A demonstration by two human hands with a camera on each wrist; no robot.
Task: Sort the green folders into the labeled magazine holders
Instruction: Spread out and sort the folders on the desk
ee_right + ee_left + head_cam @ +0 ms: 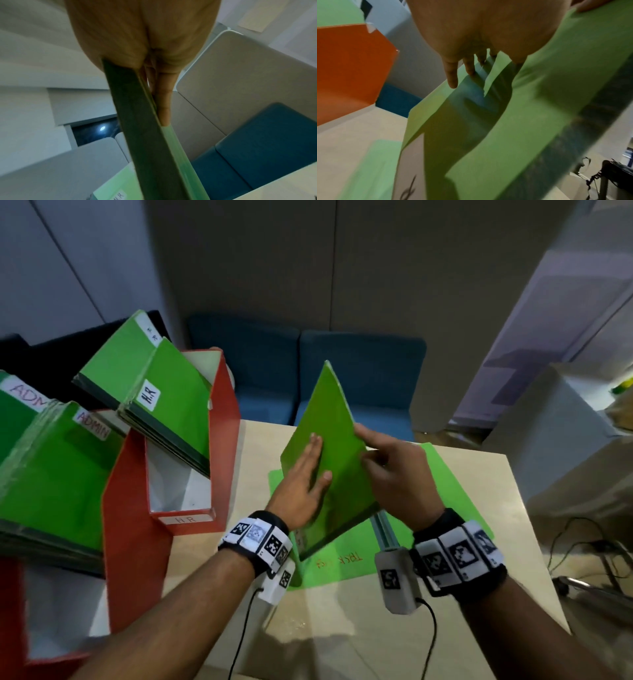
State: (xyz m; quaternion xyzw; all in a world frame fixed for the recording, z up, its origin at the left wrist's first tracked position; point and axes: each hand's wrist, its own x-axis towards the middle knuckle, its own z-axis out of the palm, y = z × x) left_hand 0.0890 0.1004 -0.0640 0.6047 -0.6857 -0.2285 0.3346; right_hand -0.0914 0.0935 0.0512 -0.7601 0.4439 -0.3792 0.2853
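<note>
Green folder [329, 446]: tilted up on edge above the table [342, 621], over more green folders [442, 484] lying flat there. Left hand [303, 484]: fingers straight, palm pressed flat on the raised cover. Right hand [394, 470]: gripping the folder's right edge, thumb in front, fingers behind. Red holder marked "HR" [186, 508]: at left, holds folders labelled H.R [168, 405]. Nearer red holder [137, 542]: holds folders labelled ADMIN [61, 470]; its own label is hidden, seemingly.
</note>
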